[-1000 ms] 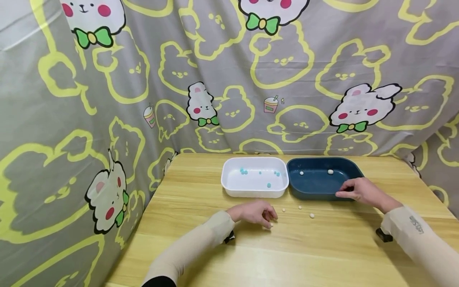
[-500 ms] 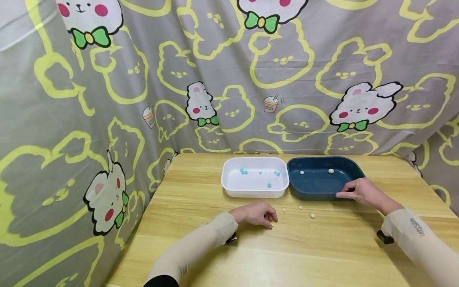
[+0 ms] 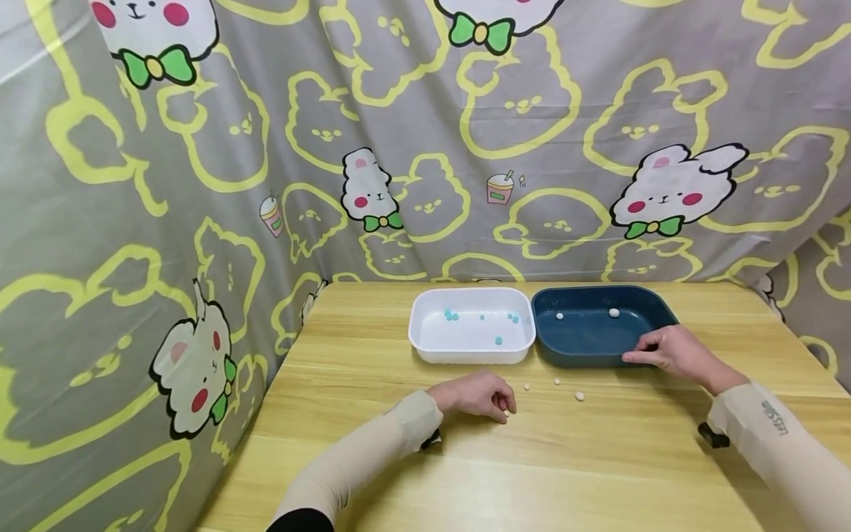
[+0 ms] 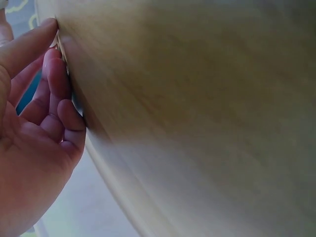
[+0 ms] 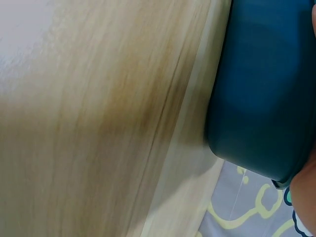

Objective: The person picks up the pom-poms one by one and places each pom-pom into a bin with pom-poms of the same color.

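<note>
My left hand [image 3: 476, 394] is low over the wooden table, its thumb and index finger closing on a small white ball [image 3: 507, 414] at the tabletop. The left wrist view shows the curled fingers [image 4: 58, 79] close to the wood, the ball hidden there. At the front right corner of the dark blue tray [image 3: 572, 360], my right hand [image 3: 678, 356] grips the rim. Only a sliver of that hand shows in the right wrist view, beside the tray wall [image 5: 261, 98]. Between my hands lie three more white balls, the largest one [image 3: 580, 397] nearest the front.
A white tray [image 3: 472, 356] stands against the blue tray's left side, with several turquoise balls [image 3: 499, 340] inside. Two white balls [image 3: 614, 313] lie in the blue tray. A patterned grey curtain [image 3: 425, 148] hangs behind and at the left of the table.
The left thumb and index finger have come together around the small white ball, which earlier showed beside the thumb tip. My right hand has stayed on the blue tray's rim.
</note>
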Action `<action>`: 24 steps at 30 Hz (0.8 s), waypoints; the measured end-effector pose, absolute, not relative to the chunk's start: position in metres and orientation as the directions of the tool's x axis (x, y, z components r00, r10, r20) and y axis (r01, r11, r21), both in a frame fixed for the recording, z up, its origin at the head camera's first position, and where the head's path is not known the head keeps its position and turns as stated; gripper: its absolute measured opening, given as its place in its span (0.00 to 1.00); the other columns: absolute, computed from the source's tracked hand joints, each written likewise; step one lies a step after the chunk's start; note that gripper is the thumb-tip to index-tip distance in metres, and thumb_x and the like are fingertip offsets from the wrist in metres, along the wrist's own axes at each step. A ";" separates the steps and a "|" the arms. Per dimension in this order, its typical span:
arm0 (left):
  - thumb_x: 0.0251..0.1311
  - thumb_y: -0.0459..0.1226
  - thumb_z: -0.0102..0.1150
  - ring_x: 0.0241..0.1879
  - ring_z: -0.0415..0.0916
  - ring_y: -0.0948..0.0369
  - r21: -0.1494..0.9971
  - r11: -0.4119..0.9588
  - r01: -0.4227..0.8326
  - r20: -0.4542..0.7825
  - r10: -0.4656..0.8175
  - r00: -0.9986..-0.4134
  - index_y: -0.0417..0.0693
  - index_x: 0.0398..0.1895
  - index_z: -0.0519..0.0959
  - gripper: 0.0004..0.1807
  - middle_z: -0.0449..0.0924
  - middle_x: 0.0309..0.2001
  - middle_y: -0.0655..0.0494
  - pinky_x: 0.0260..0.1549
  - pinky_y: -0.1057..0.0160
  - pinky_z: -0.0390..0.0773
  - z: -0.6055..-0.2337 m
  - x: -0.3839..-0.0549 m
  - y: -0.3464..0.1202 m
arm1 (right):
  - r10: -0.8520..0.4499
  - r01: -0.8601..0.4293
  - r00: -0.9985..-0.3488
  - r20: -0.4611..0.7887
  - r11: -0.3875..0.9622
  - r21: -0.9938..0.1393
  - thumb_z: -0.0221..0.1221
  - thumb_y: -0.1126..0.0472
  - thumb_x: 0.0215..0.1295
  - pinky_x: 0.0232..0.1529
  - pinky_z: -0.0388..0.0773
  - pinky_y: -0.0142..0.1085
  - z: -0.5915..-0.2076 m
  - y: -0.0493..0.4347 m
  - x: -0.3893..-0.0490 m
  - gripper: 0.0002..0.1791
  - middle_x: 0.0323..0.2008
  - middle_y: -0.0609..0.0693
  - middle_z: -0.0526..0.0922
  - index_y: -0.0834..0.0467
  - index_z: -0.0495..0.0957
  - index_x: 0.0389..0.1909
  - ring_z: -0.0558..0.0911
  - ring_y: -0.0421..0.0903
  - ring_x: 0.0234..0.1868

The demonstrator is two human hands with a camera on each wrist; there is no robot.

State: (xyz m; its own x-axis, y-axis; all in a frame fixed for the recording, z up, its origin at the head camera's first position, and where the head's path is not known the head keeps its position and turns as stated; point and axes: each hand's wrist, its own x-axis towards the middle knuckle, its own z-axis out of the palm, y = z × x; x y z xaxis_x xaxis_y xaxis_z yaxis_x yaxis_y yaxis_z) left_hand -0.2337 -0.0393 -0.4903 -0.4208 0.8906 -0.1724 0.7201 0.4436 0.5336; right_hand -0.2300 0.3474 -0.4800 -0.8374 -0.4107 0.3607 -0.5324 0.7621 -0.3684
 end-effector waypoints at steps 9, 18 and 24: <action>0.55 0.35 0.67 0.28 0.70 0.77 0.532 0.453 0.716 -0.186 0.887 -0.424 0.49 0.34 0.82 0.05 0.75 0.27 0.69 0.32 0.80 0.70 -0.488 -0.235 -0.038 | -0.410 -0.523 -0.846 0.342 0.762 -0.381 0.70 0.52 0.51 0.22 0.68 0.28 -0.475 0.345 -0.229 0.11 0.18 0.31 0.78 0.44 0.81 0.15 0.70 0.30 0.19; 0.56 0.35 0.66 0.27 0.70 0.76 0.507 0.468 0.724 -0.211 0.882 -0.422 0.50 0.32 0.82 0.02 0.76 0.26 0.69 0.31 0.80 0.69 -0.490 -0.237 -0.037 | -0.411 -0.516 -0.852 0.324 0.763 -0.389 0.70 0.52 0.51 0.22 0.69 0.29 -0.473 0.344 -0.227 0.10 0.18 0.31 0.78 0.42 0.81 0.15 0.70 0.29 0.20; 0.57 0.36 0.65 0.27 0.70 0.76 0.500 0.473 0.725 -0.225 0.880 -0.419 0.50 0.32 0.82 0.02 0.76 0.26 0.68 0.31 0.79 0.69 -0.489 -0.236 -0.035 | -0.407 -0.514 -0.852 0.328 0.766 -0.385 0.70 0.52 0.51 0.22 0.69 0.29 -0.475 0.345 -0.227 0.10 0.18 0.31 0.78 0.41 0.81 0.15 0.71 0.29 0.20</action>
